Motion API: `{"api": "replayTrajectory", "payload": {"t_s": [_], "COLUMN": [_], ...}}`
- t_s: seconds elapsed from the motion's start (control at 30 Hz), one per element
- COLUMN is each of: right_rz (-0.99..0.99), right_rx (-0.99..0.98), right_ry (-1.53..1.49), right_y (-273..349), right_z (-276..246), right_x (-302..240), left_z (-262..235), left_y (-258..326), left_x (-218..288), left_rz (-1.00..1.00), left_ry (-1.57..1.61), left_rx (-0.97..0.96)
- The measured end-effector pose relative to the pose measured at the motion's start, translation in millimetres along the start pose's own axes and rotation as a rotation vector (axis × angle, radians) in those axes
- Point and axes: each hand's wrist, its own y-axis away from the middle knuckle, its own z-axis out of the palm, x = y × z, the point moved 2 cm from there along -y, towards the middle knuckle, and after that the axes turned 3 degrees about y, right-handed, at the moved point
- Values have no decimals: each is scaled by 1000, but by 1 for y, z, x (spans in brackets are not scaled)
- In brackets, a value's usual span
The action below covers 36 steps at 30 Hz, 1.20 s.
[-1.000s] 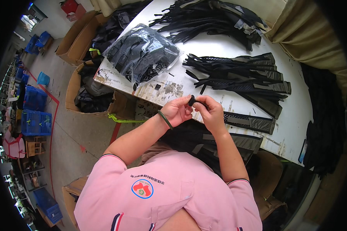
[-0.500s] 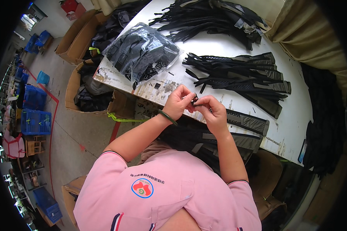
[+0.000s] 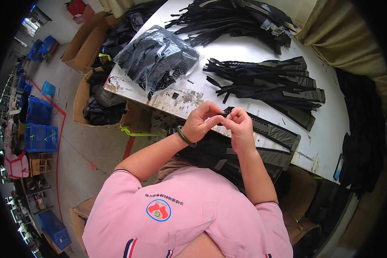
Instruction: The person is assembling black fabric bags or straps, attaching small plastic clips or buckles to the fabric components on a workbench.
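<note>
Just over the near edge of the table, my left hand (image 3: 200,122) and my right hand (image 3: 240,127) meet with fingertips pinched. Between them is the narrow black end of a padded strap (image 3: 271,128), which has black mesh and a grey-green wide end. The strap runs from my fingers to the right along the table edge. Any small part at the pinch is mostly covered by my fingers. A green bangle (image 3: 186,136) circles my left wrist. Below the hands, more dark straps (image 3: 228,157) lie across my lap.
On the white table (image 3: 322,133) lie a pile of similar straps (image 3: 266,84), another black heap (image 3: 241,23) farther back, and dark gear in a clear plastic bag (image 3: 157,58). Cardboard boxes (image 3: 79,103) with black goods stand left. A phone-like object (image 3: 339,167) rests at the right edge.
My hands have turned and shifted slightly, the right one moving closer to the left fingertips. The strap end now sits lower between them; the dark piece that stuck up is less visible.
</note>
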Motion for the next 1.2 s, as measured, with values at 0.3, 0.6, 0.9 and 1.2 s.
{"api": "replayTrajectory", "payload": {"t_s": [0.3, 0.6, 0.9, 1.2], "right_rz": [-88, -5, -319, 52], "right_rx": [68, -126, 37, 461], "right_ry": [-124, 314, 588, 1808], "right_y": [9, -2, -37, -64], "right_z": [4, -6, -53, -221], "right_x": [3, -14, -41, -42], "left_z": [7, 3, -19, -102], "left_y": [0, -2, 51, 80], "left_x": [0, 11, 21, 28], "left_rz": [124, 175, -523, -348], "left_ry": [-41, -407, 588, -768], "left_rx": [-99, -210, -27, 278]}}
